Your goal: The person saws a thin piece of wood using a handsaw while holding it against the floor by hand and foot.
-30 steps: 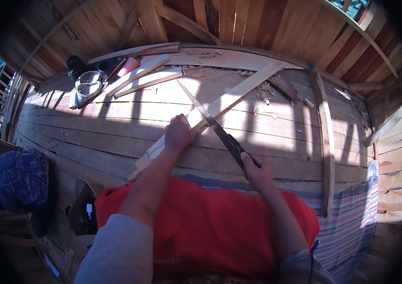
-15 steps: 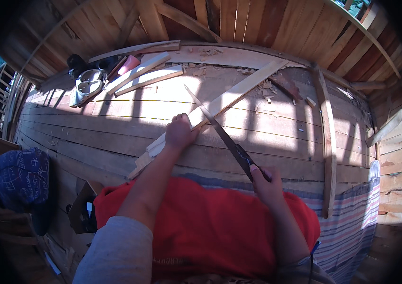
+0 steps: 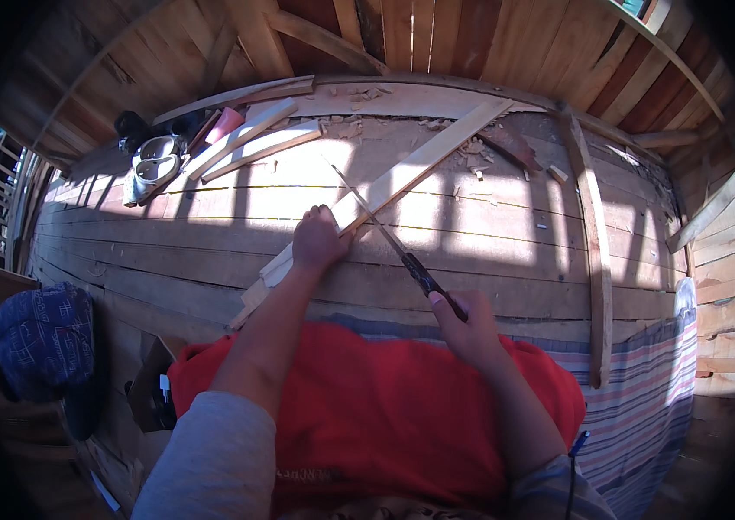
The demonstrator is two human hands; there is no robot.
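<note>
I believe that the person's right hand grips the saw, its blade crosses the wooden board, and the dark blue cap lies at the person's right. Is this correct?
Not quite: the dark blue cap lies at the person's left, as the head view shows. The right hand does grip the saw, whose blade crosses the wooden board.

L arm (image 3: 259,355) extended fwd, L hand (image 3: 318,240) nr ctr, back up, fingers (image 3: 320,213) bent. R hand (image 3: 469,327) lower, closed in grip; R forearm (image 3: 525,414) angled fwd & inward.
</note>
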